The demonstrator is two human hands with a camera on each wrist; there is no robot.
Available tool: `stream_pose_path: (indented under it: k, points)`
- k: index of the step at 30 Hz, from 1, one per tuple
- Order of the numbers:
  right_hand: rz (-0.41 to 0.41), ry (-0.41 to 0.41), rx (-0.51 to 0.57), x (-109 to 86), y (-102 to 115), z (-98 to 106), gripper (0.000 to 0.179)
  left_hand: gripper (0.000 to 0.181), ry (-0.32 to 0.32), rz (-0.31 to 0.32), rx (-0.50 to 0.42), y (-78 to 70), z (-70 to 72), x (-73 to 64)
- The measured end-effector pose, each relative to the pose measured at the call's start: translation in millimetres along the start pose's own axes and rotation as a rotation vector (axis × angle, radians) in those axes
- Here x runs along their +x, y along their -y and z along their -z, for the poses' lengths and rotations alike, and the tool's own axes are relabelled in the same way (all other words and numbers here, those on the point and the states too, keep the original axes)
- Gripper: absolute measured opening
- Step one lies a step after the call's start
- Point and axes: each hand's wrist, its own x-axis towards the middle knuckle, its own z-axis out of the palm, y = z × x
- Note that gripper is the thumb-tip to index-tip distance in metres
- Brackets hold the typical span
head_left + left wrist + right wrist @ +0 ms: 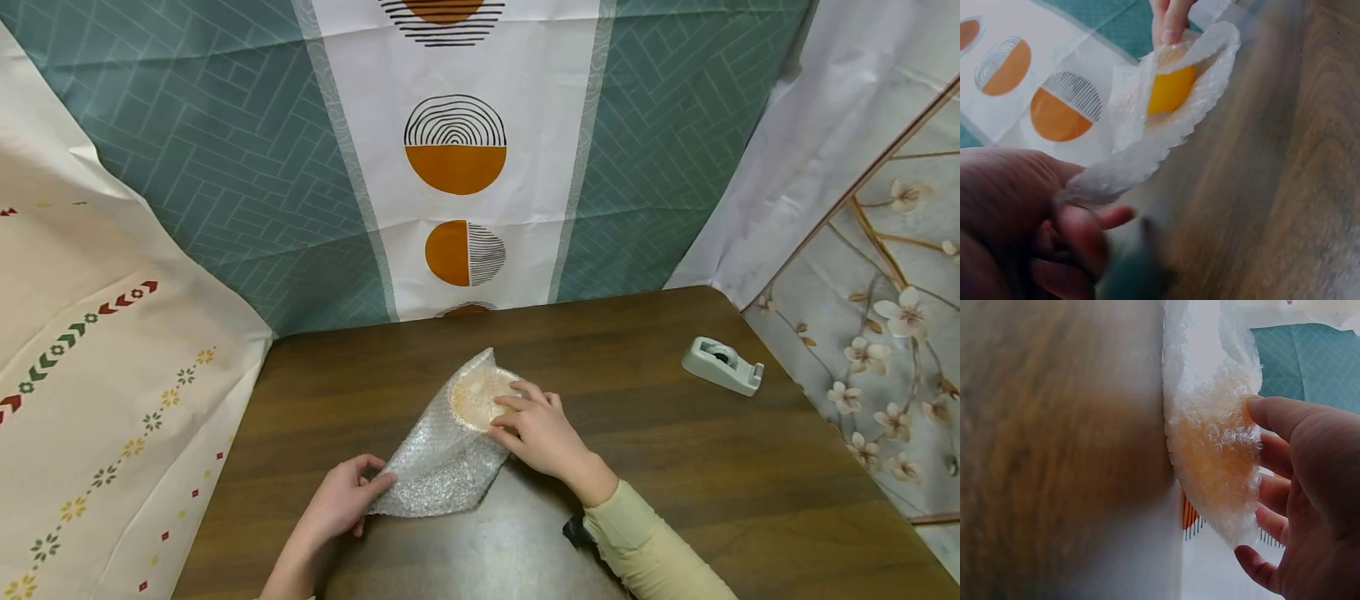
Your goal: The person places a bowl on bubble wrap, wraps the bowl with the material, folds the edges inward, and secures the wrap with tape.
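Note:
A sheet of bubble wrap (442, 471) lies folded over a round thing (477, 398) near the middle of the table; through the plastic it looks pale with a yellowish rim. In the left wrist view, a bright yellow part (1172, 92) shows inside the open fold. My left hand (347, 493) pinches the wrap's near left corner between thumb and fingers. With fingers spread, my right hand (543, 433) rests on the wrapped round thing from its right side. The right wrist view has the thumb and fingertips touching the wrap along its upper face.
A pale tape dispenser (722, 365) stands at the right of the brown wooden table (337, 392). Patterned cloths hang behind and on both sides of it. A small black thing (577, 532) shows beside the right sleeve.

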Motion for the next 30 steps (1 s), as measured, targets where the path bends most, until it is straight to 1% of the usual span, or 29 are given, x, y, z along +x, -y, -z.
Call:
stream_pose_path:
  k: [2,5,8,11,16,18,20,22,24,28,30]
  points:
    - [-0.012,0.006,0.008,-0.6,0.9,0.2,0.024,0.032,0.034,0.005,0.026,2.7,2.9,-2.1]
    - [-0.019,0.006,0.010,-1.1,2.1,0.8,0.025,0.038,0.091,0.002,0.060,6.5,7.4,-5.1]
    - [-0.022,0.003,0.010,-1.2,3.1,1.8,0.024,0.038,0.110,-0.011,0.055,8.2,10.3,-8.7]
    - [-0.024,0.005,0.010,-1.1,4.0,2.1,0.022,0.035,0.087,-0.013,0.016,8.4,9.8,-12.1]
    - [-0.031,0.012,0.002,-0.7,4.7,2.0,0.025,0.029,0.024,0.007,-0.096,6.0,6.4,-14.2]
    - [-0.036,0.011,0.002,-0.6,4.7,1.8,0.026,0.031,0.006,0.012,-0.148,4.4,6.6,-14.0]
    - [-0.038,0.010,0.006,-0.5,4.6,1.6,0.026,0.037,-0.001,0.003,-0.208,3.5,7.5,-13.3]
    - [-0.034,0.005,0.007,-0.5,4.5,1.1,0.026,0.044,0.011,-0.032,-0.278,2.6,8.4,-13.1]
    - [-0.024,0.001,0.002,-0.3,4.2,0.6,0.025,0.043,0.030,-0.088,-0.359,2.9,8.7,-13.3]
    - [-0.008,0.002,-0.005,0.4,4.4,0.5,0.024,0.025,0.053,-0.242,-0.461,2.2,10.2,-13.5]
    - [-0.006,0.003,-0.002,0.3,4.6,0.7,0.024,0.018,0.050,-0.308,-0.476,0.4,11.8,-11.7]
